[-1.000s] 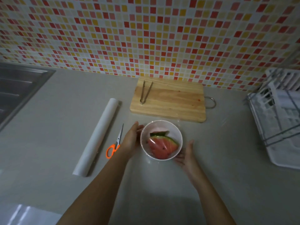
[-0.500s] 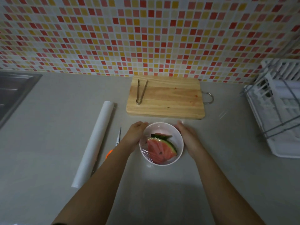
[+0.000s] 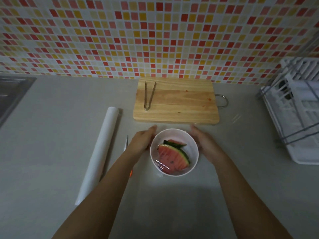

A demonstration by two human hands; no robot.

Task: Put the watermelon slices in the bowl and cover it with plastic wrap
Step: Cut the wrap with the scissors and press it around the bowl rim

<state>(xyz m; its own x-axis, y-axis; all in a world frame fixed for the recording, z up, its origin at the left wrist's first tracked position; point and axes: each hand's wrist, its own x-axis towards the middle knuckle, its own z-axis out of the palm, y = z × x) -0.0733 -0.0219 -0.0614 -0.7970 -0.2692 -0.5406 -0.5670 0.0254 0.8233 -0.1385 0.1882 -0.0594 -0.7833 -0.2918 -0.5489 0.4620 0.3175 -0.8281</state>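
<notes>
A white bowl (image 3: 193, 146) stands on the grey counter just in front of the cutting board. Two red watermelon slices (image 3: 170, 158) with green rind lie inside it. Clear plastic wrap (image 3: 160, 166) stretches over the bowl's top, wrinkled at the near left rim. My left hand (image 3: 143, 140) is pressed against the bowl's left side, fingers reaching toward its far edge. On the opposite side my right hand (image 3: 204, 142) cups the bowl the same way. The two hands hold the bowl between them.
A wooden cutting board (image 3: 181, 107) with metal tongs (image 3: 149, 95) lies behind the bowl. The plastic wrap roll (image 3: 100, 152) lies to the left, scissors (image 3: 127, 143) beside it partly under my left forearm. A white dish rack (image 3: 300, 118) stands right, a sink (image 3: 10, 94) far left.
My right hand has moved from the bowl's near right up to its right side. My left hand has slid farther along the left side. The bowl stays in place.
</notes>
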